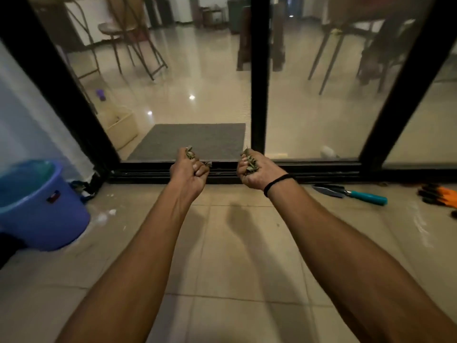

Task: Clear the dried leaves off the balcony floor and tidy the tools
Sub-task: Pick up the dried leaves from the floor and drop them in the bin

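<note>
Progress, as I judge it: leaf part is well along, tool part not yet begun. The balcony floor (235, 256) in front of the person is beige tile and, as far as the view shows, has no leaf piles on it. There are only a few pale specks and a whitish smear (106, 216) near the blue bucket (49, 219) at left. One small scrap seems to sit on the black sliding-door track (321, 169) just beside the left hand, but it's too small to be sure.

The dried leaves (250, 165) are now off the floor and in the hands. Left hand (189, 170) is curled tight round a small clump, w/ bits poking out the top of the fist. Right hand (252, 170) is clenched on a bigger clump, w/ a black band on that wrist. Both arms are stretched fwd, hands apart and not touching, held above the floor just short of the track.

Leaves look small, narrow, crumpled, olive-brown and dry. They'd crumble and shed easily, so bits may drop on the way.

Left to do, prob.: dump both handfuls. The bucket is the likely bin, though I can't see inside it. Then tidy the tools. A trowel (351, 193) w/ teal handle lies on the floor at right near the track, and orange-and-black gloves (440, 196) lie further right at the frame edge.
</note>
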`<state>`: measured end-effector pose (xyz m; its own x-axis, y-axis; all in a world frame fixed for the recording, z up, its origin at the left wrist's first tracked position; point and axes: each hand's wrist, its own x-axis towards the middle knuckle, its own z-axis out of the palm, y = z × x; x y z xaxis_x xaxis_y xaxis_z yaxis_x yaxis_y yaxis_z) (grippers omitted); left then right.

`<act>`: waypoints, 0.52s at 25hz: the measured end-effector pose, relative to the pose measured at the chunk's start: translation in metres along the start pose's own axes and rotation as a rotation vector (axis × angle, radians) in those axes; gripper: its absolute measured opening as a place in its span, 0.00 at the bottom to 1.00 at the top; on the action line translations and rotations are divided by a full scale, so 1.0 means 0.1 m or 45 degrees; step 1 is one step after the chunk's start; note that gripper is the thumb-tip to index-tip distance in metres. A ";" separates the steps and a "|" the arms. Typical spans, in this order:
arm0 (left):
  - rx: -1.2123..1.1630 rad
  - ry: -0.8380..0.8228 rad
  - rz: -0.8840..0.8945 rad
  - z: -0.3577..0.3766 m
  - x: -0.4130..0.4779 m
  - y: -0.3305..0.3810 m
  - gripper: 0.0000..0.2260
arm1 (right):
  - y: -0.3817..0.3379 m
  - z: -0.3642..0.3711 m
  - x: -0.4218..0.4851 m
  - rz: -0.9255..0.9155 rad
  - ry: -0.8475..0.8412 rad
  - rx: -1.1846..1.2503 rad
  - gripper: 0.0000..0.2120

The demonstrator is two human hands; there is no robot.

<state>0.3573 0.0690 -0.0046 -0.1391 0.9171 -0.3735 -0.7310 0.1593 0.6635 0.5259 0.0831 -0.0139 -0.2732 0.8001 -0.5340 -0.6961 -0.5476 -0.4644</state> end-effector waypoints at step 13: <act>-0.134 0.476 0.566 -2.02 0.57 2.87 0.17 | 1.91 2.98 1.53 0.294 -0.213 -0.227 0.24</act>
<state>0.0048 0.0926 0.0332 -0.6591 0.6939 -0.2900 -0.6083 -0.2652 0.7481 0.1535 0.1740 0.0266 -0.5260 0.6708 -0.5229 -0.4797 -0.7417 -0.4689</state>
